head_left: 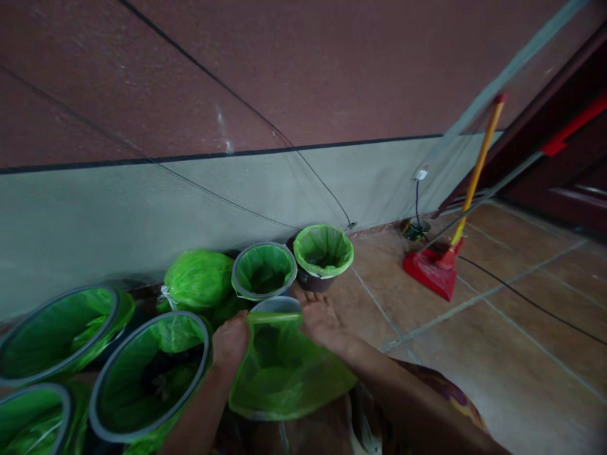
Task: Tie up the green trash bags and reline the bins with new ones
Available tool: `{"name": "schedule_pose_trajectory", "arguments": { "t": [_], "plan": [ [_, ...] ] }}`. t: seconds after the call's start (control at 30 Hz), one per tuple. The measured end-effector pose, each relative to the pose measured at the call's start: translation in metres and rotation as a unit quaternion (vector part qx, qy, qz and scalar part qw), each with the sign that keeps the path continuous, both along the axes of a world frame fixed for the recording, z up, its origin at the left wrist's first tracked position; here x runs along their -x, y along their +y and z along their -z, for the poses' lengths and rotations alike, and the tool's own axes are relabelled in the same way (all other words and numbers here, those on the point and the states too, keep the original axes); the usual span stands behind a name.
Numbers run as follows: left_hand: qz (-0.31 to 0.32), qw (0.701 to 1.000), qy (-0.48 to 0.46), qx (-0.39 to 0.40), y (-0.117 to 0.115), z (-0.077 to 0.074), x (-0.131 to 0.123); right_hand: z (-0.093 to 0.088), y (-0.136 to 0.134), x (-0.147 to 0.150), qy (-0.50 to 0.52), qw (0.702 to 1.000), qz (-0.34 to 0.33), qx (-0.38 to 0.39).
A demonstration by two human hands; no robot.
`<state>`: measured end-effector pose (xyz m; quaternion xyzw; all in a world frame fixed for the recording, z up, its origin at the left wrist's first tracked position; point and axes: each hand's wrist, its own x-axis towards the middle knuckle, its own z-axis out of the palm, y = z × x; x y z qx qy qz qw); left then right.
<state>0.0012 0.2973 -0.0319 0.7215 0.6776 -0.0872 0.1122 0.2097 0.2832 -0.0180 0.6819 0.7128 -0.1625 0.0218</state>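
Observation:
A thin green bin bag [284, 379] is stretched mouth-wide between my two hands, above and in front of a small bin whose grey rim [277, 304] shows behind it. My left hand [232, 338] grips the bag's left edge, fingers curled and partly hidden. At the bag's right edge is my right hand [321, 316], holding it by the bin's rim with its fingertips pointing away from me; its thumb is hidden. Just beyond stand a grey-rimmed lined bin [264, 270] and a dark lined bin [323, 249] with green bags folded over their rims.
On the left stand several larger lined bins, one with a grey rim [97, 407]. A tied green bag [202, 278] lies near the wall [142, 215]. To the right, a red dustpan [434, 272] with a yellow handle rests on the tiles, near a black cable [512, 278].

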Motion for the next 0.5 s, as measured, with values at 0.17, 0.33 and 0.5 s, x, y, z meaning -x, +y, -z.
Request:
{"name": "schedule_pose_trajectory", "arguments": {
  "t": [0.17, 0.33, 0.5],
  "plan": [
    [0.033, 0.999, -0.018, -0.023, -0.007, -0.004, -0.024, 0.001, -0.006, 0.031, 0.039, 0.992, -0.091, -0.072],
    [0.051, 0.998, -0.025, -0.027, -0.011, -0.001, -0.031, 0.01, 0.001, 0.037, 0.008, 0.996, -0.085, -0.025],
    [0.026, 1.0, -0.007, -0.013, -0.005, -0.003, -0.024, -0.005, 0.005, 0.026, -0.005, 0.998, -0.064, 0.009]
  ]
}}
